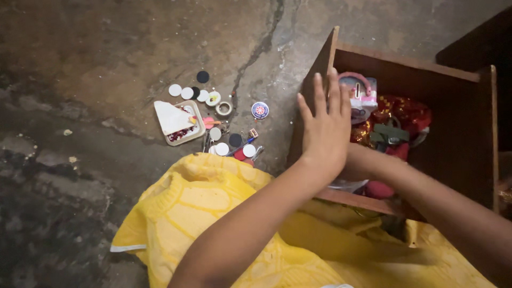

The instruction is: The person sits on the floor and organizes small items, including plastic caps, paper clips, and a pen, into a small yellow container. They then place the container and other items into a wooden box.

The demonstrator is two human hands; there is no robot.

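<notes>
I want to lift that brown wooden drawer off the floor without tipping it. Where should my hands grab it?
Grip the wooden drawer by its two upright side walls, one of your hands on each, coming down from above. The left hand already lies flat on the left wall, whose top edge is bare. The drawer is open-topped and full of red sparkly things, so a level, two-sided hold probably keeps them in.

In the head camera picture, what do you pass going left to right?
White triangular piece on a small tray → round white and black discs → round blue badge → left hand on the wooden drawer's side → pink plastic toy → shiny red cloth.
</notes>
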